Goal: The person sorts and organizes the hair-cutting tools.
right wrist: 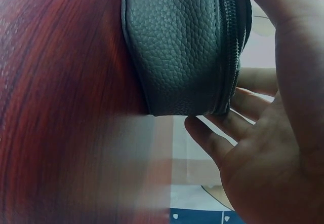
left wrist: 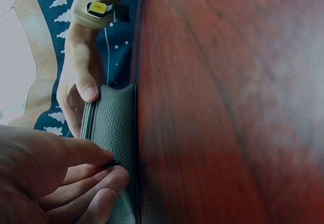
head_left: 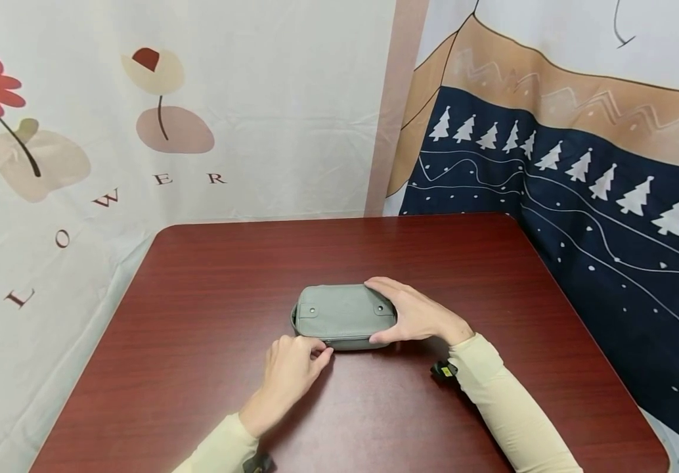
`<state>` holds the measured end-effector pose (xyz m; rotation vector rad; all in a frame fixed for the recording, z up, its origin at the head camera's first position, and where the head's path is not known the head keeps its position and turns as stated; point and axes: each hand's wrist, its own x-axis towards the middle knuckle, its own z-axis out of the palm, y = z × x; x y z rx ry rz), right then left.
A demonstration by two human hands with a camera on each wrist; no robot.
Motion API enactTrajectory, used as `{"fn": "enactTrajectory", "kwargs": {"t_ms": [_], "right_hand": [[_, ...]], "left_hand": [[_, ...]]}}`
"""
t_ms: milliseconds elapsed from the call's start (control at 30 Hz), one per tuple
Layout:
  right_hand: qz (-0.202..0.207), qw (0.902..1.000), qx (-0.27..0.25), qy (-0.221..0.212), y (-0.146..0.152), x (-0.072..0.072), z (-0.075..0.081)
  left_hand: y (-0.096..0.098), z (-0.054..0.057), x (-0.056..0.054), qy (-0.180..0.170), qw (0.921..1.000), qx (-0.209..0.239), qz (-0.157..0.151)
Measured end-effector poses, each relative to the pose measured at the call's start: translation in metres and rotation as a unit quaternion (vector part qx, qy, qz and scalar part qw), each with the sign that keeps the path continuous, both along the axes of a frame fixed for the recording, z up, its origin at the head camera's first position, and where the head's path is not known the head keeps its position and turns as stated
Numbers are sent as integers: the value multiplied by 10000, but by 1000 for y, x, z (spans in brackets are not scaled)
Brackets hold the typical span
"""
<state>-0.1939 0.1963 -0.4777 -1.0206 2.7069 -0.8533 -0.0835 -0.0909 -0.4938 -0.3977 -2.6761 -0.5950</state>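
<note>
A grey-green zippered pouch [head_left: 345, 312] of pebbled leather lies on the table, with two snap studs on its top. My left hand [head_left: 293, 368] is at its near left edge; in the left wrist view the thumb and forefinger pinch a small dark zipper pull [left wrist: 111, 163]. My right hand [head_left: 419, 314] grips the pouch's right end, thumb on the near side and fingers over the far side. The zipper [right wrist: 230, 36] runs along the pouch's upper edge and looks closed in the right wrist view.
The pouch rests on a reddish-brown wooden table [head_left: 209, 276] with rounded corners. Behind it hangs a pale curtain [head_left: 292, 118] with flowers and letters. At the right hangs a navy and tan cloth [head_left: 611, 263] with white trees.
</note>
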Motion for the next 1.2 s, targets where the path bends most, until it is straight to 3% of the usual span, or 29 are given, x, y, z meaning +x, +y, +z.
{"fn": "enactTrajectory", "kwargs": {"t_ms": [233, 433, 833, 1000, 1200], "right_hand": [[7, 10000, 6, 12, 0, 0, 0], [10, 10000, 11, 69, 0, 2, 2], [-93, 9995, 256, 165, -1, 3, 3], [-184, 9992, 308, 196, -3, 2, 1], [-208, 9990, 299, 266, -3, 1, 0]], "left_hand": [[0, 2, 4, -148, 9993, 325, 60], [-3, 1, 6, -86, 9976, 667, -130], [-13, 7, 8, 479, 9963, 339, -626], [-17, 13, 7, 489, 9950, 328, -800], [-23, 15, 7, 461, 9957, 225, -768]]}}
